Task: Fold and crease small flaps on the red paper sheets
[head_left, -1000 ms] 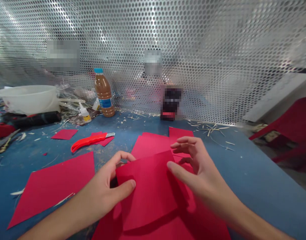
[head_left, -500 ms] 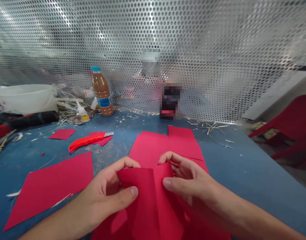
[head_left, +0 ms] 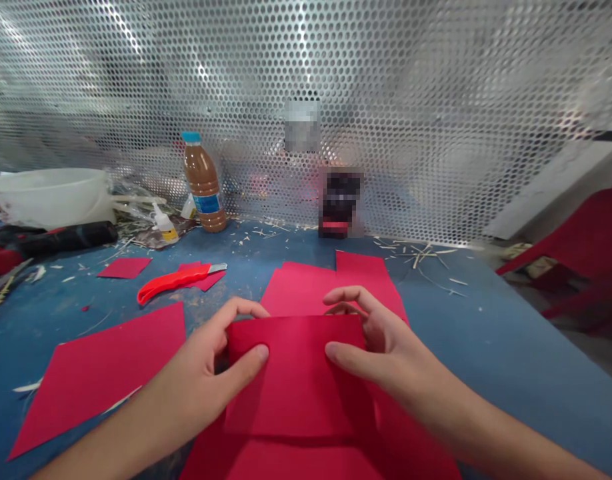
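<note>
The red paper sheet, creased upright a moment ago, now lies flattened; left hand and right hand pinch its top corners, fingers closed on it

two blurred patches on the mesh wall: grey tag, dark box. red sheet hides fingers of both hands; lower red paper & forearms cut off at bottom edge
</note>
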A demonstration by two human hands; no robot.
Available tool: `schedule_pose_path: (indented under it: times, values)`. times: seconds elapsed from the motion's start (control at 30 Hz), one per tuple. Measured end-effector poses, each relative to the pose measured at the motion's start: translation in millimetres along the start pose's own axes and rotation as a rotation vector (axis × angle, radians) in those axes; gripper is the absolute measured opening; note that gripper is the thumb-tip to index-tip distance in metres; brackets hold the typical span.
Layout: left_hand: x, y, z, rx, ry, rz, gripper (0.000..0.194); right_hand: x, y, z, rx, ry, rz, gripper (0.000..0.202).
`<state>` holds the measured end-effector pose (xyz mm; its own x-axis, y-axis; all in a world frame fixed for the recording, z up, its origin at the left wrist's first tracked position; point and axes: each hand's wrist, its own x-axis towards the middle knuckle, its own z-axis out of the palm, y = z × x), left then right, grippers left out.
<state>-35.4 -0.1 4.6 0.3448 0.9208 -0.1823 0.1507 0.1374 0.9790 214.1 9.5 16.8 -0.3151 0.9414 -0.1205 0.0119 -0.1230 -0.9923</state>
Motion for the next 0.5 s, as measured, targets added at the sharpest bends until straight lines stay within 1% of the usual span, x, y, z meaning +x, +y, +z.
schedule_pose_path:
  times: [0.07,0.13,0.17,0.2,0.23,0.3,0.37,0.4,0.5]
  values:
    - [3,-3,-5.2,0.345,0.126,0.113,0.034,3,4,-4,-0.272,0.063,-0.058,0.037]
    - [4,-4,-7.9,0.718,0.215,0.314,0.039,3,10,-5,-0.58,0.141,-0.208,0.039]
    - [4,-4,-8.9,0.885,0.23,0.424,0.039,2,12,-5,-0.734,0.188,-0.313,0.041]
    - [4,-3,-9.9,1.029,0.215,0.533,0.038,0,14,-4,-0.881,0.229,-0.425,0.041]
    - [4,-1,-11.0,1.148,0.176,0.64,0.034,-2,15,-4,-1.014,0.257,-0.529,0.042]
    - [5,2,-13.5,1.313,0.08,0.816,0.029,-7,17,-1,-1.225,0.249,-0.669,0.04]
    - [5,3,-15.7,1.407,0.023,0.916,0.032,-12,20,4,-1.361,0.174,-0.715,0.039]
    - [5,2,-16.3,1.438,0.015,0.943,0.034,-13,22,6,-1.397,0.136,-0.719,0.038]
    - [4,-3,-15.4,1.498,0.018,0.956,0.039,-16,31,10,-1.434,0.098,-0.686,0.036]
